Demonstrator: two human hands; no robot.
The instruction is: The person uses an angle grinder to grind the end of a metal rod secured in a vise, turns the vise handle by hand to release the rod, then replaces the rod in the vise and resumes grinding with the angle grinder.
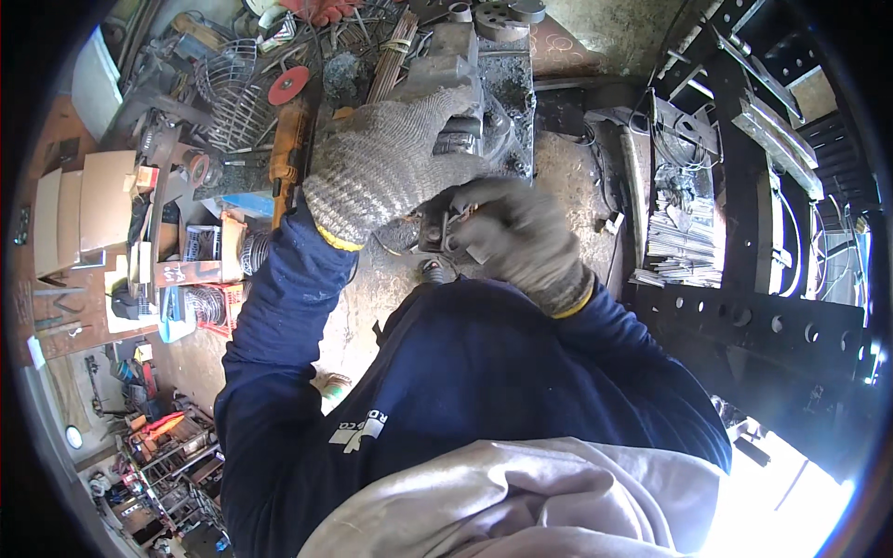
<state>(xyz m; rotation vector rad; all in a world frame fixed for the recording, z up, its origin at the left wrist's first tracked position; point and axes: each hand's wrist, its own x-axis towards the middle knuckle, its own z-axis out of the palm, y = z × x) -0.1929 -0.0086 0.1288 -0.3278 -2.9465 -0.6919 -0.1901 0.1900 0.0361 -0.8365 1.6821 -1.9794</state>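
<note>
Left hand (391,163), knit-gloved, laid flat with fingers together on grey metal block (484,102). Right hand (516,232), gloved, curled around small metal piece (456,228) just below left wrist, fingertips pinching it. Seemingly mid-job: piece held, not yet set down. Exact shape of piece masked by gloves. Orange tool (290,149) beside left hand, untouched. Bench edges cut off.

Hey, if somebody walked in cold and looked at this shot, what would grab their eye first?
Probably the two knitted work gloves at the centre: the left hand pressed on a grimy metal machine, and the right hand closed around a small metal part just below it. Next comes the cluttered bench on the left, with a red disc and a wire basket.
</note>
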